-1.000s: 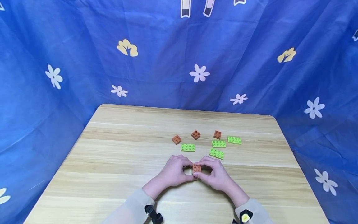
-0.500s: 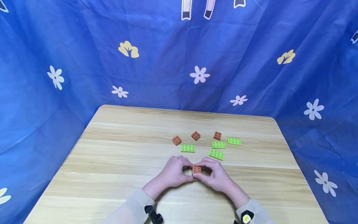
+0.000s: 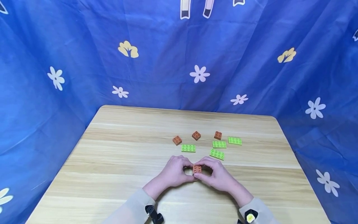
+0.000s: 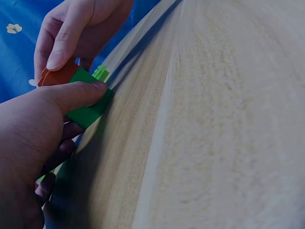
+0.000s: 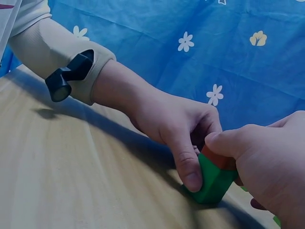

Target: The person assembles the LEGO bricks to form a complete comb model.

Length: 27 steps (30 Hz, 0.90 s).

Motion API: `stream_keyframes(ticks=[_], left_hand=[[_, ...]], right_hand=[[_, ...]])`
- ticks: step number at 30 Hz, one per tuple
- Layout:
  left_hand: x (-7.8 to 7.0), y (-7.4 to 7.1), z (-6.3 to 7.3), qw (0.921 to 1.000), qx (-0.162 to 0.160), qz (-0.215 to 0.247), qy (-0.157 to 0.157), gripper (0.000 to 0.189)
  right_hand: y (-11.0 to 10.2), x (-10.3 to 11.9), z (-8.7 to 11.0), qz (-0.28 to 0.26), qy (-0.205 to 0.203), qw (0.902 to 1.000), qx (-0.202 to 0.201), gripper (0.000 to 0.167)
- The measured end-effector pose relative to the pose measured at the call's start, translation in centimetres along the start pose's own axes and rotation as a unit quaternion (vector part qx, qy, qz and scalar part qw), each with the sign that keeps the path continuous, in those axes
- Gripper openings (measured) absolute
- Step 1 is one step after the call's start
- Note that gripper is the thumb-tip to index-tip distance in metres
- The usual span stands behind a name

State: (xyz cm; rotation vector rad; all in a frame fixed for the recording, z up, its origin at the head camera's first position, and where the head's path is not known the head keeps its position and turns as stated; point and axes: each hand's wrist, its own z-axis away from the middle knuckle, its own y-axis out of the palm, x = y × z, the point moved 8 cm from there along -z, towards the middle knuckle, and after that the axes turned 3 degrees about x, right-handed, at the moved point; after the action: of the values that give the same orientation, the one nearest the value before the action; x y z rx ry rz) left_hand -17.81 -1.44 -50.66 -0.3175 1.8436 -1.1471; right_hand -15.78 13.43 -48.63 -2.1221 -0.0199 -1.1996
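Observation:
An orange-brown square toy building brick [image 3: 197, 169] sits on top of a dark green block [image 5: 212, 183], near the front of the table. The thumb and fingers of my left hand [image 3: 174, 171] pinch the green block low down, as the left wrist view shows. My right hand [image 3: 217, 175] pinches the orange-brown brick from the other side. The green block stands upright, its lower edge right at the tabletop in the right wrist view. From above, only the studded top of the orange-brown brick shows between my fingertips; the green block is hidden beneath it.
Beyond my hands lie three more orange-brown bricks, at the left [image 3: 177, 140], the middle [image 3: 196, 135] and the right [image 3: 218, 135]. Several flat lime-green studded plates [image 3: 188, 148] lie among them. A blue patterned curtain [image 3: 156, 77] surrounds the wooden table [image 3: 117, 149].
My right wrist and sleeve have shifted slightly to the right. Both hands keep their grip on the stacked pieces, and the loose pieces stay where they were.

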Motion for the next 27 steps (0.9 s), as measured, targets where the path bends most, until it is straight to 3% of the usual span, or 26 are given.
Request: stream_keyframes(ticks=[13,27], left_hand=[[0.0,-0.1,-0.1,0.9999,-0.008,-0.002,0.007,0.038],[0.0,-0.2,-0.2,1.0,-0.004,-0.003,-0.002,0.043]], right_hand=[[-1.3,-0.2,0.3,-0.015,0.01,0.9998,0.007,0.039],[-4.4,-2.1,0.8,0.021,0.035,0.9987,-0.03,0.034]])
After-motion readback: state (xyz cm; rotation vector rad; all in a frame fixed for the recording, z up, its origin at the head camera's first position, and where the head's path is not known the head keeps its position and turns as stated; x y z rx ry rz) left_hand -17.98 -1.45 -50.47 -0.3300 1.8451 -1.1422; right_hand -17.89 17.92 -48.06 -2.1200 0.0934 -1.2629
